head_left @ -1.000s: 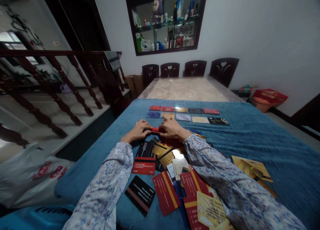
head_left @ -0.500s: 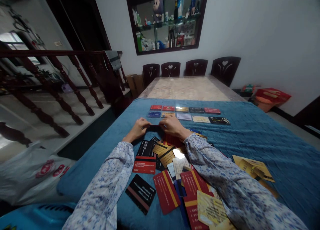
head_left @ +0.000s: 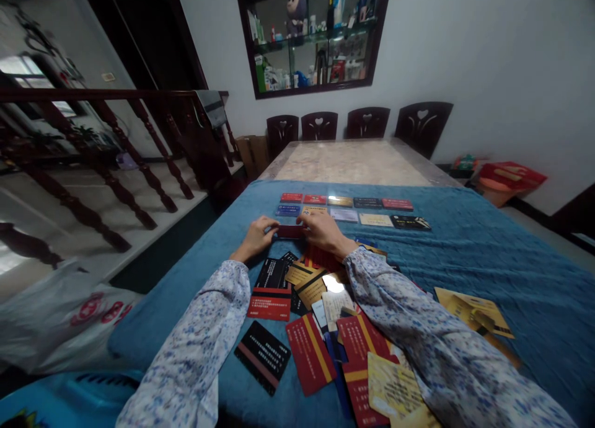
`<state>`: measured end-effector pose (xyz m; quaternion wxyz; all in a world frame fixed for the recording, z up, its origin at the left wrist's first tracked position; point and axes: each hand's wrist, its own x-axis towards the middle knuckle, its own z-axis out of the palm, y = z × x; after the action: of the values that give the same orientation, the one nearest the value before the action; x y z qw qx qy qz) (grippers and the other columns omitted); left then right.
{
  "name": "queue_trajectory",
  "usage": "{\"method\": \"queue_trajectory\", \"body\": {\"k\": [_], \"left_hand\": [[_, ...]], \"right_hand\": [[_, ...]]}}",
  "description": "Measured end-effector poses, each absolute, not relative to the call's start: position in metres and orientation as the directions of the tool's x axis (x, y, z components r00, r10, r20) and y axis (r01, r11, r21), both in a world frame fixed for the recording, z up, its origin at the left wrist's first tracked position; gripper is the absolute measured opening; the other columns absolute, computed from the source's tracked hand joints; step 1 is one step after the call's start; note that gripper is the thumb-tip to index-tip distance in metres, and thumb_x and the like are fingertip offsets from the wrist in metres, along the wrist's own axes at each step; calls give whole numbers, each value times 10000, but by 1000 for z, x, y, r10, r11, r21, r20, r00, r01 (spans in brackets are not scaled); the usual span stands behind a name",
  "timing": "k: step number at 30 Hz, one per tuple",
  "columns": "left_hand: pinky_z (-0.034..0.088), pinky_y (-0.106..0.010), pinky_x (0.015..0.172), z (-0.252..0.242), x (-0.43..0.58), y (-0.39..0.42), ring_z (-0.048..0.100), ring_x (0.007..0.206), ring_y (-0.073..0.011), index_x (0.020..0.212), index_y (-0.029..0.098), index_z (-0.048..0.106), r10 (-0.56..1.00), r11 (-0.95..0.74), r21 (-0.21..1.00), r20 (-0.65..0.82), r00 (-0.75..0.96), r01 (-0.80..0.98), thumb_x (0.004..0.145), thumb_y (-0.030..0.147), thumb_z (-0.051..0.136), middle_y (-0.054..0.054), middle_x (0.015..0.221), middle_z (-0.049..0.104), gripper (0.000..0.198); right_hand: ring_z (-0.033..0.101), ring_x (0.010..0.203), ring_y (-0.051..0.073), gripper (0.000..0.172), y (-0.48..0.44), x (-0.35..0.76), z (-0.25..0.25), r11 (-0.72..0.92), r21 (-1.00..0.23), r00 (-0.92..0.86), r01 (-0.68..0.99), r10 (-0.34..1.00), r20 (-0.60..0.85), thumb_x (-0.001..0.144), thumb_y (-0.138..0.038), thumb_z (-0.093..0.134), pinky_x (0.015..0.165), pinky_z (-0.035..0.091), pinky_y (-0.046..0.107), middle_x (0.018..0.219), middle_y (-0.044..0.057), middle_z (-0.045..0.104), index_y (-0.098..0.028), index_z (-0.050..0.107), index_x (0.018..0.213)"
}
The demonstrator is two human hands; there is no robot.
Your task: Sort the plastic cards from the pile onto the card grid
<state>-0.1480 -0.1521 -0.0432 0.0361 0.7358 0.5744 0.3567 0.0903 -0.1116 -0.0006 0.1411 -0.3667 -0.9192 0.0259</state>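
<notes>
Between my two hands is a dark red card (head_left: 290,231), pinched at its left end by my left hand (head_left: 260,234) and at its right end by my right hand (head_left: 321,228). It is just in front of two rows of cards on the blue cloth. A blue card (head_left: 288,211), a white card (head_left: 344,215), a cream card (head_left: 375,219) and a black card (head_left: 409,222) show in the nearer row; my right hand partly covers an orange-yellow one. Nearer me, below my wrists, lies a loose pile with a red card (head_left: 310,353) and a black card (head_left: 263,356).
The blue cloth (head_left: 199,291) covers the near part of a marble-topped table (head_left: 344,161). Gold cards (head_left: 493,313) lie beside my right sleeve. Dark chairs (head_left: 320,126) line the far end. A white plastic bag (head_left: 60,322) and a blue plastic object (head_left: 69,400) are at left.
The dark red card has tipped so more of its face shows between my hands. Both hands stay nearly in place; the view has shifted slightly.
</notes>
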Motion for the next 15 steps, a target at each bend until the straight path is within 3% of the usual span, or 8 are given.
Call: {"method": "queue_trajectory", "body": {"k": [6, 15], "left_hand": [[572, -364, 936, -42, -145, -155, 696, 927, -203, 995, 182, 764, 882, -327, 472, 462, 86, 819, 857, 131, 641, -51, 949, 739, 192], [574, -325, 835, -41, -142, -159, 700, 917, -201, 1094, 194, 659, 904, -310, 537, 423, 68, 784, 837, 142, 609, -37, 993, 737, 267]], "right_hand": [[646, 1070, 250, 356, -111, 90, -4, 709, -159, -669, 687, 702, 245, 952, -161, 565, 899, 415, 326, 1134, 116, 754, -213, 643, 1295], [640, 1131, 289, 347, -112, 89, -10, 719, -69, -686, 691, 684, 248, 970, -210, 536, 907, 409, 349, 1178, 140, 753, -220, 624, 1305]]}}
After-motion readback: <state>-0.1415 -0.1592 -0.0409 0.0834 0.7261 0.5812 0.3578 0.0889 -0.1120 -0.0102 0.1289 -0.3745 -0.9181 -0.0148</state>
